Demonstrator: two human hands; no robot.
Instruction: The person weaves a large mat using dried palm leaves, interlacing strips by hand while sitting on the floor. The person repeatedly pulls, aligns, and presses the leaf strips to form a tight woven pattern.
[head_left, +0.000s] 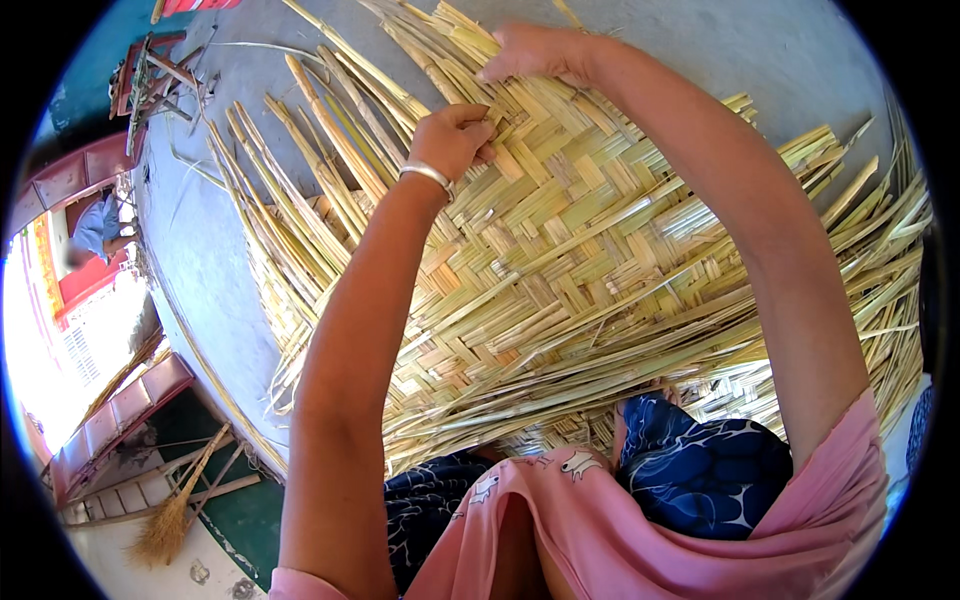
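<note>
A mat woven from flat, yellow-green split reeds point(560, 210) spreads over the floor in front of me, its strips crossing in a diagonal pattern. My left hand point(453, 143), with a pale bangle at the wrist, is closed on a reed strip at the mat's upper left part; its fingertips are partly hidden. Farther off and to the right, my right hand point(535, 52) grips reeds at the far edge, thumb toward me. Long unwoven reed ends point(325, 170) fan out left of my left hand and beyond both hands.
Loose reeds point(880, 260) lie along the right side. A straw broom point(165, 525) and a ladder-like wooden frame point(125, 500) are at lower left. By the bright doorway at left is another person point(97, 228). A wooden rack point(160, 80) stands at upper left.
</note>
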